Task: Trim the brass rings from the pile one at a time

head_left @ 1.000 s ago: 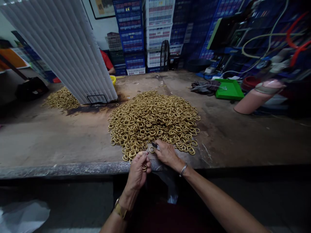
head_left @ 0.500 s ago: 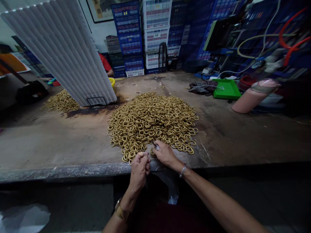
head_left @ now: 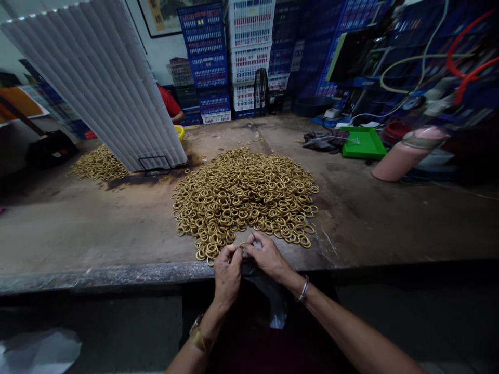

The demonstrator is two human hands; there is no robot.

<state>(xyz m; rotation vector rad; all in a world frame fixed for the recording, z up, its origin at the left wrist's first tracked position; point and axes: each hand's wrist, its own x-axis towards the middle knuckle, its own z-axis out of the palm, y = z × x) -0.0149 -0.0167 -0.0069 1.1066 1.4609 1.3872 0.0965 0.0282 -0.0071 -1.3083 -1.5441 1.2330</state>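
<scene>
A large heap of brass-coloured rings [head_left: 245, 195] lies on the worktable in front of me. At its near edge my two hands meet over a single ring [head_left: 242, 243], held up between the fingertips. My left hand [head_left: 228, 272] is closed, thumb and fingers pinched at the ring's left side. From the right, my right hand [head_left: 270, 258] pinches the same ring. A thin, dark, pointed tool [head_left: 253, 236] also sticks out of the right hand; its kind is not clear. The fingers partly hide the ring.
The worktable [head_left: 117, 223] ends just below my hands. Left stands a tall corrugated white panel [head_left: 101, 88] beside a smaller ring pile [head_left: 99, 163]. Behind it a person's red sleeve [head_left: 167, 102] shows. A green tray [head_left: 364, 143] and pink bottle [head_left: 405, 156] stand right.
My right hand has drawn back from the heap's edge with a ring. My left hand has shifted slightly right, and the two hands now meet at that ring.
</scene>
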